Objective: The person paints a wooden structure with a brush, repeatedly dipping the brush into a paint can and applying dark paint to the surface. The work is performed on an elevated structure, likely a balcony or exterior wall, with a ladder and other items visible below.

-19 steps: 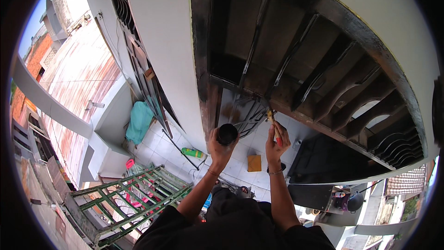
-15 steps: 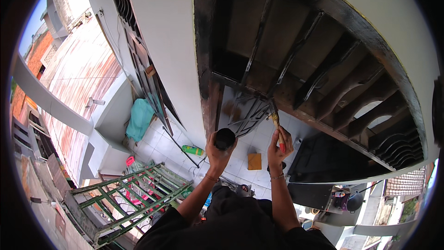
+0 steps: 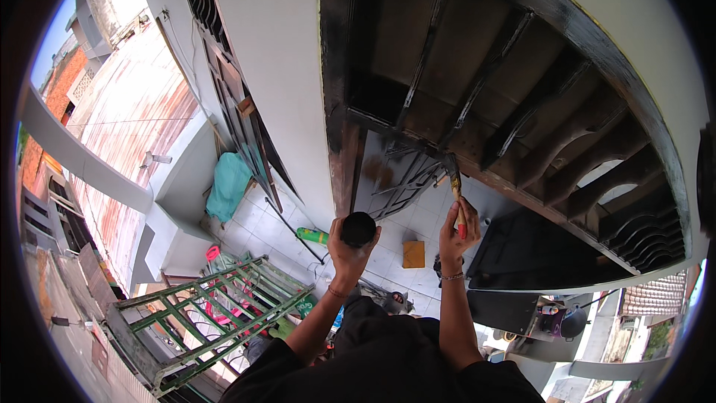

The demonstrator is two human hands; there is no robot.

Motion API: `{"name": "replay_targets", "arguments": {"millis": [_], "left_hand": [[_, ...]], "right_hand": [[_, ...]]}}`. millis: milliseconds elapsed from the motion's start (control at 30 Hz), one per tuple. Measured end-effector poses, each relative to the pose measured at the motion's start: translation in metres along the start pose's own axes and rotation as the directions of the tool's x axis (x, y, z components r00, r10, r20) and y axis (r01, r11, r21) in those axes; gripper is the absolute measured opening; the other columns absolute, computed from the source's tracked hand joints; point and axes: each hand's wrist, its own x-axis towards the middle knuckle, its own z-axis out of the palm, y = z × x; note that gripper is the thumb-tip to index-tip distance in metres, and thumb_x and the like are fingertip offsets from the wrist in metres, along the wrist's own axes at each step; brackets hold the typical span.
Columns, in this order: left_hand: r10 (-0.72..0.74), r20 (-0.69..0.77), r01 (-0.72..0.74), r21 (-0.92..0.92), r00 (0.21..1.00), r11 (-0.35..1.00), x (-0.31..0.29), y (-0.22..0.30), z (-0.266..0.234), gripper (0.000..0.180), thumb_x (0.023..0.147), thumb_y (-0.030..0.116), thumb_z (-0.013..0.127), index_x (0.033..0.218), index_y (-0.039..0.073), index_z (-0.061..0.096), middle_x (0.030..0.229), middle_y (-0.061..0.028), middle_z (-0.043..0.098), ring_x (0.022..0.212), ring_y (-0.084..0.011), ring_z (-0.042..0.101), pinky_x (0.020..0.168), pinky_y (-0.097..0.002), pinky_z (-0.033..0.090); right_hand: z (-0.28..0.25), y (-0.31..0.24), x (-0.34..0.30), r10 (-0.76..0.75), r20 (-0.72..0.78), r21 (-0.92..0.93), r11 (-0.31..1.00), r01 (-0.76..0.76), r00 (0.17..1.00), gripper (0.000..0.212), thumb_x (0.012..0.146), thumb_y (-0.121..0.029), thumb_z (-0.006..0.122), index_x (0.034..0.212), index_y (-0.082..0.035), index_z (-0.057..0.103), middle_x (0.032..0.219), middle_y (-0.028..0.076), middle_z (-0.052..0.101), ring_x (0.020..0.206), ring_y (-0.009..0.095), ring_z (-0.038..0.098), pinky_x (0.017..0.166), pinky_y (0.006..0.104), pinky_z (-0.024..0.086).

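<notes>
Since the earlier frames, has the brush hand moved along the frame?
Yes. The right hand with the brush has risen slightly, its bristles now nearer the black beam.

White house wall [image 3: 291, 89], barred window [image 3: 224, 82], tiled floor [image 3: 388, 250] and green scaffold [image 3: 216, 313] in daylight.

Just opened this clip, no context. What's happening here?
A person is painting a wooden frame black, seen from high above a tiled courtyard. The right hand holds a paintbrush with its bristles up against a dark crossbeam of the frame. The left hand grips a small round black container, probably the paint pot. Much of the frame already looks glossy black; some inner panels are brown. A green metal scaffold stands below.
</notes>
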Motion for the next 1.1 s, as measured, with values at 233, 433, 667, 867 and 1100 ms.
{"name": "replay_targets", "arguments": {"millis": [233,433,667,867,1100], "left_hand": [[-0.022,-0.020,0.023,0.061,1.000,0.998,-0.011,-0.028,-0.024,0.043,0.075,0.011,0.096,0.105,0.002,0.065,0.092,-0.0067,0.072,0.082,-0.0165,0.069,0.076,-0.0329,0.056],[-0.187,-0.046,0.186,-0.031,0.981,0.982,-0.014,-0.027,-0.042,0.046,0.074,0.015,0.097,0.104,0.001,0.066,0.098,-0.0092,0.066,0.086,-0.0226,0.065,0.080,-0.0346,0.054],[-0.178,-0.191,0.169,-0.058,0.965,0.984,-0.015,-0.019,-0.047,0.042,0.077,0.013,0.096,0.102,0.003,0.063,0.088,-0.0044,0.067,0.078,-0.0141,0.062,0.074,-0.0302,0.052],[-0.176,-0.234,0.170,-0.047,0.956,0.984,-0.019,-0.014,-0.043,0.041,0.077,0.011,0.095,0.100,0.003,0.063,0.087,-0.0041,0.067,0.077,-0.0132,0.062,0.073,-0.0294,0.052],[-0.202,-0.152,0.194,-0.071,0.967,0.979,-0.013,-0.024,-0.042,0.041,0.077,0.010,0.095,0.102,0.003,0.063,0.088,-0.0038,0.066,0.080,-0.0142,0.062,0.075,-0.0297,0.052]], "right_hand": [[-0.004,-0.026,-0.035,0.040,-0.080,-0.172,0.984,-0.053,0.996,0.019,0.100,0.004,0.062,0.120,0.003,0.063,0.108,0.019,0.071,0.095,0.035,0.072,0.079,0.0449,0.060],[0.084,-0.065,-0.044,0.139,-0.151,-0.117,0.981,-0.157,0.979,0.020,0.106,-0.002,0.055,0.125,0.003,0.058,0.122,0.023,0.058,0.106,0.035,0.066,0.083,0.0469,0.058],[0.157,-0.102,-0.039,0.154,-0.069,0.049,0.987,-0.151,0.986,0.024,0.104,-0.004,0.060,0.127,0.001,0.057,0.122,0.023,0.055,0.108,0.037,0.062,0.084,0.0477,0.056],[0.133,-0.096,-0.036,0.093,0.098,0.301,0.946,-0.119,0.991,0.029,0.102,-0.001,0.062,0.131,-0.001,0.060,0.120,0.020,0.062,0.103,0.037,0.067,0.082,0.0449,0.059],[0.072,-0.028,-0.020,0.012,0.073,0.173,0.985,-0.025,0.997,0.030,0.101,0.000,0.062,0.130,-0.006,0.061,0.115,0.019,0.064,0.101,0.035,0.068,0.079,0.0445,0.058]]}}
